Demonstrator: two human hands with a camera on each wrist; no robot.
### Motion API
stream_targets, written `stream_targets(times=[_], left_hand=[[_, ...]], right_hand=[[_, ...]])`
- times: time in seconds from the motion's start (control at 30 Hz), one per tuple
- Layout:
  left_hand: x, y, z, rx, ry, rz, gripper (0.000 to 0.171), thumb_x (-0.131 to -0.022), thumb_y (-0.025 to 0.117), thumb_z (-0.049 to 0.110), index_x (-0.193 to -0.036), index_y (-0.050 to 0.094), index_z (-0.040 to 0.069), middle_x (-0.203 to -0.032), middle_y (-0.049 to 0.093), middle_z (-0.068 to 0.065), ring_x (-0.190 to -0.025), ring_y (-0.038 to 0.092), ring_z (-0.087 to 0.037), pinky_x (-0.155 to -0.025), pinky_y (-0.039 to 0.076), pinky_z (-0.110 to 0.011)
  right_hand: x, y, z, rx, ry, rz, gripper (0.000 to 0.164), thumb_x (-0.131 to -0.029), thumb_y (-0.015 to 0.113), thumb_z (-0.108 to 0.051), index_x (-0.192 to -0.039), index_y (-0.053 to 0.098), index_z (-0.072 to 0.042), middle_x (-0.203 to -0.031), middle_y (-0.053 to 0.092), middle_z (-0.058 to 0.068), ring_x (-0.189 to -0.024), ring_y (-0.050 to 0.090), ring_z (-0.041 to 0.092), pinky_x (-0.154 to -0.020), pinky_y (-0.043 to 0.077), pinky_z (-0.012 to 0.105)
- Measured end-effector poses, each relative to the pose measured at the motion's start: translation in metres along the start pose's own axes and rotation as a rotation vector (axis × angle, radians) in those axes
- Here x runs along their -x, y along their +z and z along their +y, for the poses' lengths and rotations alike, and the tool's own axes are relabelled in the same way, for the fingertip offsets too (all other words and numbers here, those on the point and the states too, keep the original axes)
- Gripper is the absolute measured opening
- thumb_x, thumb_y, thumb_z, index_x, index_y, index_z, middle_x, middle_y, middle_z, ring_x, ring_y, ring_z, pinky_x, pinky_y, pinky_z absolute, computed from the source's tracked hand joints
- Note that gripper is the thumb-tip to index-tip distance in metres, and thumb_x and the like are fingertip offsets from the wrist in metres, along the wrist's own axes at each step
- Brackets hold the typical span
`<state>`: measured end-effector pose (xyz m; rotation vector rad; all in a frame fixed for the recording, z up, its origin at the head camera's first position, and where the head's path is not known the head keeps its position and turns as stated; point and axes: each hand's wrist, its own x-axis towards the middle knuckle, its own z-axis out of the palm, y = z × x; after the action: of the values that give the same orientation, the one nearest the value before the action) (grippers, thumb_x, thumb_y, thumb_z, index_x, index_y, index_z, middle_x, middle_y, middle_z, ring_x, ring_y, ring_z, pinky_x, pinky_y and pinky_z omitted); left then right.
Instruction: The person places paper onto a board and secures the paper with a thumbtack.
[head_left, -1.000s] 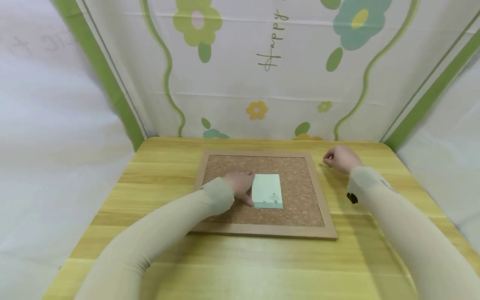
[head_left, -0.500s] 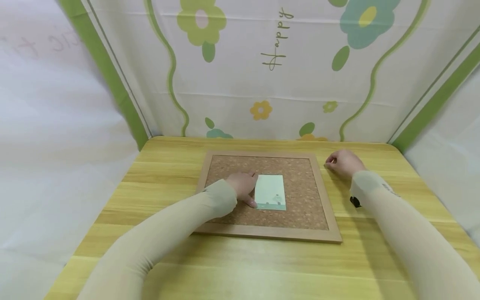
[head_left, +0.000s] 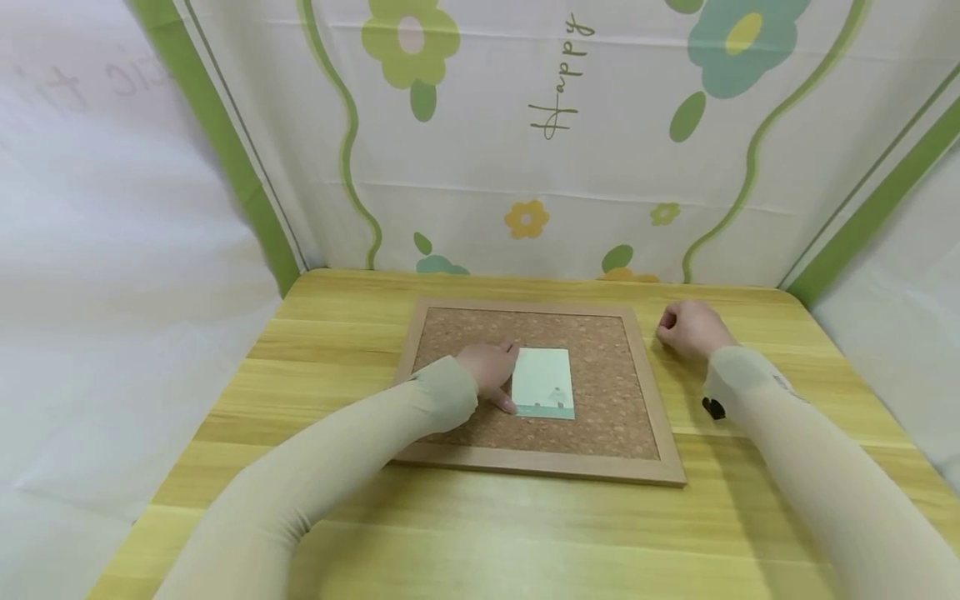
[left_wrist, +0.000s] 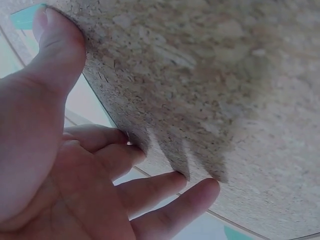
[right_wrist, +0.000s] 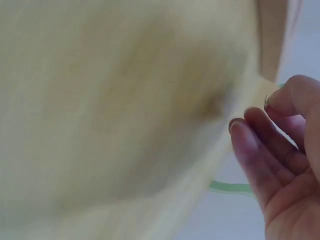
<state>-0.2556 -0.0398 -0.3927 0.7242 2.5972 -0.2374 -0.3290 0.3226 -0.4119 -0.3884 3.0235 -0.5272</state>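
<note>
A pale green sheet of note paper, with a darker green strip along its near edge, lies on a wood-framed corkboard. My left hand rests at the sheet's left side, fingers loosely extended. In the left wrist view its thumb presses on the green strip, and the fingertips touch the cork by the sheet's edge. Just beyond the board's right frame, my right hand is over the table. Its thumb and index finger pinch a tiny thumbtack, whose thin metal point shows in the right wrist view.
The board lies flat on a light wooden table. Behind the table hangs a white curtain printed with flowers, and white cloth closes in both sides. A small black object is at the right wrist.
The right hand has picked up the tiny thumbtack from the table beside the board and lifted slightly. The left hand stays on the paper. The head view has shifted a little.
</note>
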Motion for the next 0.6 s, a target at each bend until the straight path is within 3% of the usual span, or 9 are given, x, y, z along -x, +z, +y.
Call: stream_targets(times=[0.17, 0.4, 0.6], left_hand=[[0.000, 0.004, -0.001, -0.016, 0.004, 0.001, 0.111, -0.067, 0.057, 0.064, -0.148, 0.007, 0.007, -0.153, 0.005, -0.010, -0.132, 0.027, -0.029, -0.102, 0.032, -0.038], [0.004, -0.001, 0.000, -0.001, 0.006, 0.016, 0.109, -0.068, 0.059, 0.062, -0.148, 0.009, 0.006, -0.153, 0.007, -0.011, -0.131, 0.030, -0.030, -0.101, 0.034, -0.038], [0.005, -0.003, 0.001, -0.001, -0.005, 0.000, 0.108, -0.069, 0.058, 0.062, -0.148, 0.009, 0.008, -0.153, 0.005, -0.009, -0.133, 0.023, -0.035, -0.104, 0.029, -0.040]], right_hand=[[0.008, -0.006, -0.017, -0.034, -0.059, 0.056, 0.007, -0.081, 0.057, -0.011, -0.076, 0.061, -0.009, -0.071, 0.058, 0.004, -0.061, 0.049, 0.020, -0.057, 0.040, 0.035], [0.021, -0.008, -0.044, -0.115, -0.116, 0.132, 0.008, -0.086, 0.062, -0.016, -0.084, 0.067, -0.010, -0.079, 0.063, 0.001, -0.069, 0.056, 0.016, -0.062, 0.046, 0.034], [0.032, -0.004, -0.065, -0.155, -0.219, 0.136, 0.011, -0.086, 0.066, -0.019, -0.087, 0.070, -0.009, -0.079, 0.065, -0.002, -0.070, 0.059, 0.013, -0.060, 0.049, 0.030]])
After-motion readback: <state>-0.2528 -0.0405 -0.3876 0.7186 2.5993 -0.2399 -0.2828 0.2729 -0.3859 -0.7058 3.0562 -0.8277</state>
